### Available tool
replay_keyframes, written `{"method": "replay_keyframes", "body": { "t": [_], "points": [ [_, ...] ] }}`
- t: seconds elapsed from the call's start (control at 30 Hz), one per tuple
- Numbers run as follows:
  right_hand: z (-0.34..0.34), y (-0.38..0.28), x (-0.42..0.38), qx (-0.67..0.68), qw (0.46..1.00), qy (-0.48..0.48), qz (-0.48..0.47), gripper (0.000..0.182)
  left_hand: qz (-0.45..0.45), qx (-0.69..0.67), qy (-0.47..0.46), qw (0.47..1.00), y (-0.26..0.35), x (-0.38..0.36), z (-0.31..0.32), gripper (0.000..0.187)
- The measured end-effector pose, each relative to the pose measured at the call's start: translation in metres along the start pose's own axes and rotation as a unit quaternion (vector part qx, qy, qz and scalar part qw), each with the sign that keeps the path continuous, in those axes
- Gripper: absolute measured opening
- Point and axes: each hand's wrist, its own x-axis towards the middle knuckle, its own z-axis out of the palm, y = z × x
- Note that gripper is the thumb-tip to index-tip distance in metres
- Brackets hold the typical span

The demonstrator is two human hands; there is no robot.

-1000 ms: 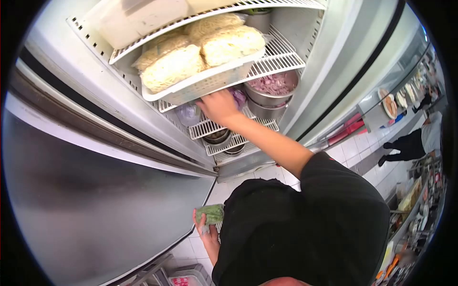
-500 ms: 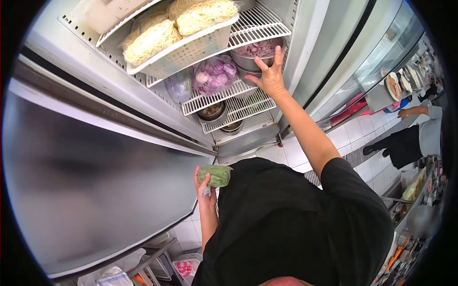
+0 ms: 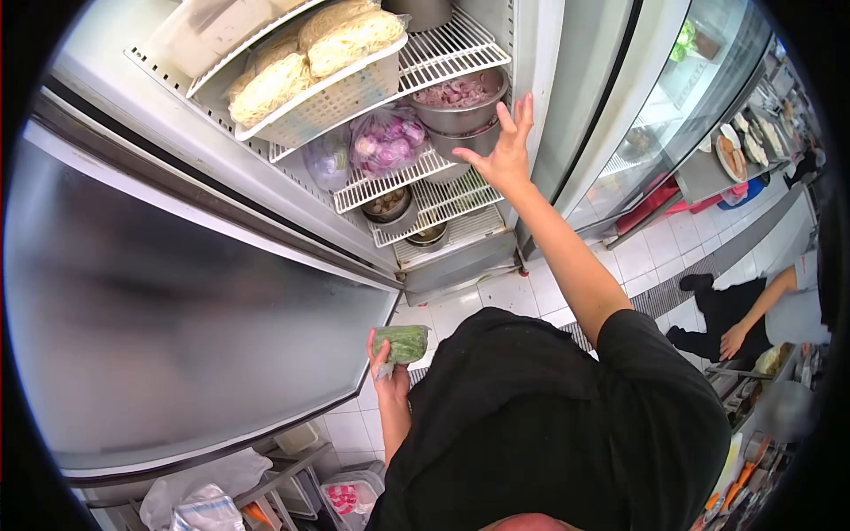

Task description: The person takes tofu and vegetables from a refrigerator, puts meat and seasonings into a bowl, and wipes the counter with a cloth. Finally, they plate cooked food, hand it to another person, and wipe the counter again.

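Observation:
My left hand (image 3: 388, 370) is wrapped round a plastic-wrapped bundle of green vegetables (image 3: 403, 343), held low beside the opened fridge door. My right hand (image 3: 506, 157) reaches up with its fingers spread and nothing in it, just right of the metal pots. The upper pot (image 3: 465, 111) holds chopped purple pieces and rests on another metal pot (image 3: 469, 143). To their left on the same shelf lies a clear bag of purple onions (image 3: 387, 142). A perforated white basket (image 3: 341, 97) above holds bagged pale noodles (image 3: 354, 40).
The frosted fridge door (image 3: 195, 327) stands open at the left. Lower wire shelves (image 3: 443, 202) carry bowls. Another glass-doored fridge (image 3: 655, 115) stands at the right, with a co-worker (image 3: 753, 310) beyond. Crates and bags (image 3: 208, 504) are at the lower left.
My right hand, fingers still spread, sits slightly lower relative to the pots. The view has shifted, moving the shelves left. The co-worker has changed posture, with an arm now lowered.

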Motion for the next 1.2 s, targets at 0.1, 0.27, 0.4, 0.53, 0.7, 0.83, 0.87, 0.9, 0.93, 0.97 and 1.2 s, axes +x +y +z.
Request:
{"method": "replay_keyframes", "body": {
  "t": [0.1, 0.27, 0.4, 0.53, 0.7, 0.83, 0.87, 0.9, 0.93, 0.97, 1.2],
  "points": [
    [-0.012, -0.013, -0.005, 0.005, 1.0, -0.003, 0.011, 0.11, 0.012, -0.026, -0.007, 1.0, -0.007, -0.006, -0.007, 0.058],
    [-0.038, -0.048, -0.029, 0.041, 0.997, -0.052, 0.048, 0.084, 0.026, -0.043, 0.002, 0.999, -0.012, -0.023, -0.002, 0.056],
    [-0.068, -0.078, -0.071, 0.273, 0.831, -0.416, 0.249, 0.059, 0.033, 0.008, -0.036, 0.999, -0.016, -0.03, 0.017, 0.059],
    [-0.092, -0.12, -0.103, 0.39, 0.745, -0.541, -0.003, 0.072, 0.012, 0.074, -0.11, 0.991, -0.014, -0.037, 0.074, 0.069],
    [-0.105, -0.132, -0.125, 0.354, 0.753, -0.55, 0.072, 0.076, 0.046, 0.144, -0.242, 0.958, -0.019, -0.036, 0.109, 0.078],
    [-0.117, -0.118, -0.121, 0.408, 0.725, -0.536, 0.144, 0.073, 0.012, 0.146, -0.246, 0.958, -0.023, -0.041, 0.108, 0.093],
    [-0.12, -0.114, -0.121, 0.411, 0.728, -0.527, 0.151, 0.072, 0.008, 0.152, -0.254, 0.955, -0.023, -0.044, 0.113, 0.096],
    [-0.121, -0.112, -0.124, 0.412, 0.729, -0.525, 0.153, 0.072, 0.007, 0.155, -0.254, 0.955, -0.026, -0.041, 0.114, 0.096],
    [-0.122, -0.109, -0.128, 0.418, 0.728, -0.516, 0.171, 0.071, 0.06, 0.22, -0.27, 0.936, -0.03, -0.035, 0.112, 0.098],
    [-0.122, -0.108, -0.128, 0.422, 0.727, -0.508, 0.188, 0.071, 0.114, 0.283, -0.283, 0.909, -0.033, -0.03, 0.114, 0.099],
    [-0.118, -0.084, -0.125, 0.477, 0.615, -0.528, 0.341, 0.057, 0.212, 0.411, -0.278, 0.842, -0.009, -0.02, 0.143, 0.083]
  ]
}}
